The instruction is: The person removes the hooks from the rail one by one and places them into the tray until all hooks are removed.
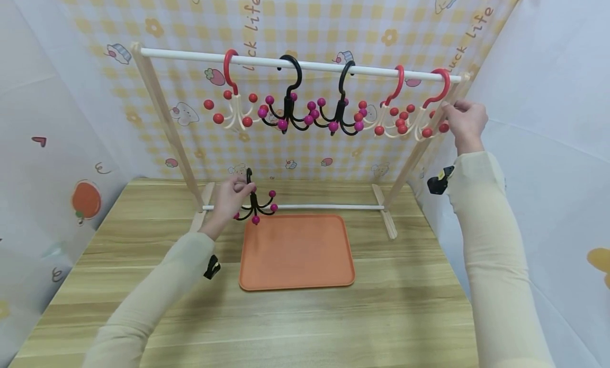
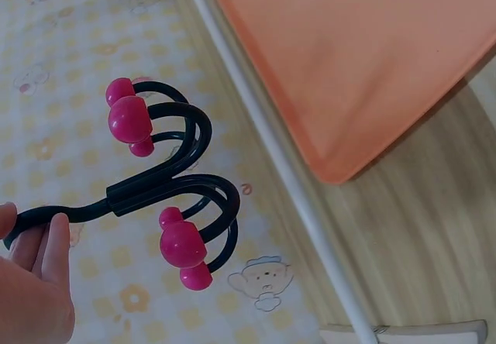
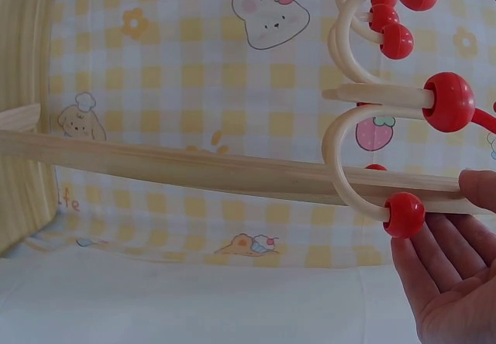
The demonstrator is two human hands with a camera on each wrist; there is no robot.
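Note:
In the head view my left hand (image 1: 230,201) pinches a black claw hanger (image 1: 254,201) with magenta balls by its hook, above the back-left corner of the orange tray (image 1: 297,251). The left wrist view shows its ball-tipped arms (image 2: 182,243) pointing away from the fingers. At the right, my right hand (image 1: 468,122) grips the wooden post (image 3: 194,166) of a rack near its top, thumb on one side and fingers behind. Beside it hangs a cream claw hanger with a red hook (image 1: 448,84); one red ball (image 3: 404,215) overlaps the fingertips in the right wrist view.
On the white top rail (image 1: 195,55) hang a red-hooked hanger (image 1: 227,71) at left, two black hangers (image 1: 288,108) mid-rail, and two red-hooked ones at right. A lower white bar (image 1: 329,206) runs behind the tray. Checked cloth (image 1: 310,18) covers the back.

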